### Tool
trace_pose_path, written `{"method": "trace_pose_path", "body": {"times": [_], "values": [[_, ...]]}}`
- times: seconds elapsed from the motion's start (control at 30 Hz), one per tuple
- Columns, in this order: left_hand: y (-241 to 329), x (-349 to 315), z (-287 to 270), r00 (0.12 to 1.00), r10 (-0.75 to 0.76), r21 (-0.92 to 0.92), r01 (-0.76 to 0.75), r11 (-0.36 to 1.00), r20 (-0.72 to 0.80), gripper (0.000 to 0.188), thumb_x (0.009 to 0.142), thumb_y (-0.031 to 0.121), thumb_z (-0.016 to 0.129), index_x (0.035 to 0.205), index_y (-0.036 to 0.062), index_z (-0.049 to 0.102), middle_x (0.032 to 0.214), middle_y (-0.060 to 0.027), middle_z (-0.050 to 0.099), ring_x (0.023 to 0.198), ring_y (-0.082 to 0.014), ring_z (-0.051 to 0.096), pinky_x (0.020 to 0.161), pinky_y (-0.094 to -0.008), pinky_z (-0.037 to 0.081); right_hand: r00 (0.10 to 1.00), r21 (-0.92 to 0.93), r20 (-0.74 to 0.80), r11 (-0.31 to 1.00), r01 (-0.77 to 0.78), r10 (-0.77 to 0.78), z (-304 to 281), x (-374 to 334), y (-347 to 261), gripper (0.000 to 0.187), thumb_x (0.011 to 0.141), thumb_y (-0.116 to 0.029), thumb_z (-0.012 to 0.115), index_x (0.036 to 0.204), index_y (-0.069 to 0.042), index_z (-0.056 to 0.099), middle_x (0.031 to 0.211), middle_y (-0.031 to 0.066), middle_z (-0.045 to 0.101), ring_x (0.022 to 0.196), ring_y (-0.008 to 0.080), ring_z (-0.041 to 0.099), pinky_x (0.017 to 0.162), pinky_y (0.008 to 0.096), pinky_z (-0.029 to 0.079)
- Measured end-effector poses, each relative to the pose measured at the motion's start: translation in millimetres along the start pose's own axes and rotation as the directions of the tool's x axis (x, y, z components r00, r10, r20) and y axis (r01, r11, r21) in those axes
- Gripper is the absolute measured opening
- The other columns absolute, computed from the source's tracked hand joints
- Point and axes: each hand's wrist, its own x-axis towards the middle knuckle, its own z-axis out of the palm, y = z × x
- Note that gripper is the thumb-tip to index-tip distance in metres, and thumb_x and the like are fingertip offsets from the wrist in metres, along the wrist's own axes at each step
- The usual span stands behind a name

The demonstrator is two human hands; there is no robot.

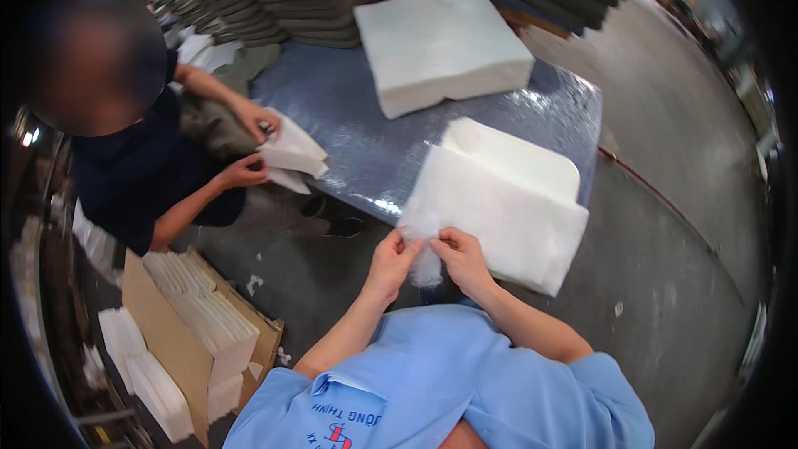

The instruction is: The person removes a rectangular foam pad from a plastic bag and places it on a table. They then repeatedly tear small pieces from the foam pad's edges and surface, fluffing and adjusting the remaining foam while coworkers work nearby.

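Thin white sheet [426,268] is held at the near edge of the desk [349,129], by the corner of the white padding [507,220] | pinched in nearly closed left hand [389,264] and right hand [465,264], seemingly to keep it spread | cream panel [515,155] seems partly covered | white stack [445,46] is set behind, likely for room

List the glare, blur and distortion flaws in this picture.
Head view: glare patches on the shiny table; head view: edges bend toward a black rim; head view: the co-worker's head is blurred out; head view: the white cloth looks pale, its fine texture hard to make out.
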Motion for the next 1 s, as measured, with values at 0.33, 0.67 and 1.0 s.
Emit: {"method": "trace_pose_path", "body": {"times": [0.33,0.67,1.0], "values": [[-45.0,1.4,-21.9,0.987,-0.154,0.027,0.153,0.988,0.044,0.024,0.100,0.003,0.062,0.123,-0.0007,0.065,0.110,-0.0126,0.074,0.097,-0.0206,0.072,0.088,-0.0352,0.058,0.998,-0.486,-0.055,0.874,-0.021,-0.007,-75.6,-80.9,41.9,0.029,0.094,-0.022,0.073,0.118,-0.005,0.072,0.093,0.0094,0.074,0.082,0.0157,0.069,0.077,0.0315,0.055],[-35.4,14.7,-49.6,0.980,-0.151,0.091,0.163,0.982,-0.127,0.019,0.093,-0.005,0.055,0.103,0.0039,0.068,0.092,-0.0094,0.071,0.081,-0.0203,0.071,0.072,-0.0343,0.058,0.744,-0.399,-0.668,0.836,-0.377,0.016,-235.9,-186.4,71.4,0.016,0.092,-0.012,0.073,0.104,-0.002,0.075,0.087,0.0048,0.073,0.080,0.0106,0.066,0.075,0.0292,0.054],[-78.3,-19.8,17.8,0.917,-0.282,0.073,0.313,0.947,-0.282,0.024,0.088,0.007,0.056,0.107,0.0028,0.070,0.087,-0.0060,0.068,0.070,-0.0153,0.063,0.057,-0.0299,0.048,0.724,-0.171,-0.653,0.887,-0.429,0.223,-284.5,-99.5,45.2,0.026,0.094,-0.022,0.074,0.111,-0.005,0.064,0.074,0.0009,0.060,0.062,0.0101,0.059,0.052,0.0259,0.047]]}}
